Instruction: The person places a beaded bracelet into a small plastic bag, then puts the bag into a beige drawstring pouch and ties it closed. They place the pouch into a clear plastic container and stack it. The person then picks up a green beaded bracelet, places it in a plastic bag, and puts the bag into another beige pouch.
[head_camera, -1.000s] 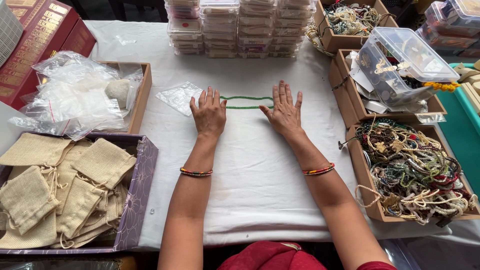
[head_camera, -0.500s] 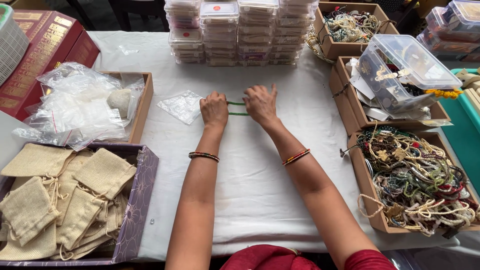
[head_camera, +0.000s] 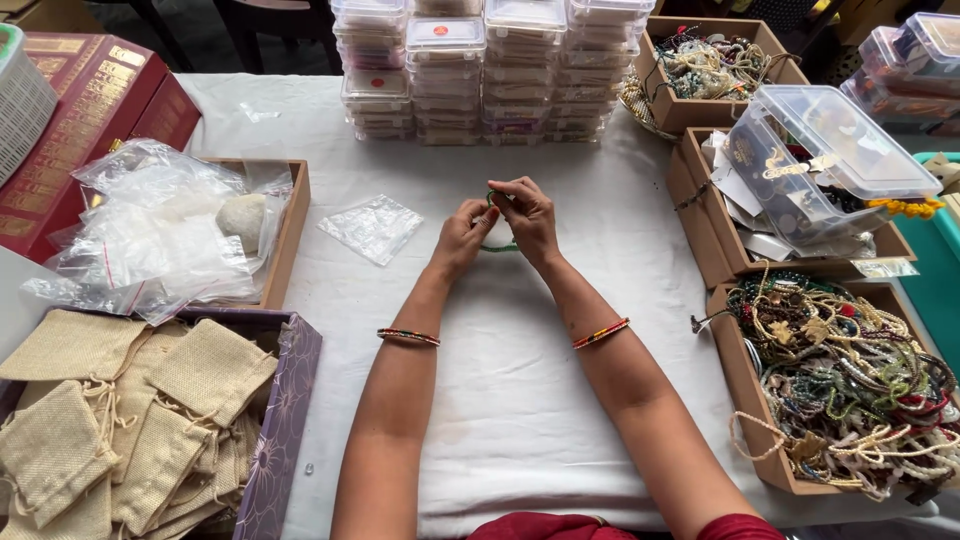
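Note:
A thin green bead necklace (head_camera: 498, 246) is bunched between both hands over the white tablecloth (head_camera: 520, 380). My left hand (head_camera: 463, 236) pinches its left side with the fingers curled. My right hand (head_camera: 527, 216) grips its top part, fingers closed around the beads. Only a short green loop shows below and between the fingers; the remainder is hidden in the hands. A small clear plastic bag (head_camera: 372, 228) lies flat just left of my left hand.
A wooden box of clear bags (head_camera: 285, 215) and a purple box of burlap pouches (head_camera: 290, 400) sit at left. Stacked clear cases (head_camera: 470, 70) stand at the back. At right are wooden boxes of tangled bead necklaces (head_camera: 745, 390) and a tilted clear plastic tub (head_camera: 830, 150).
The hands lay flat and apart on the stretched-out green necklace, then slid together. Now they have gathered it into a small bunch and lifted it slightly.

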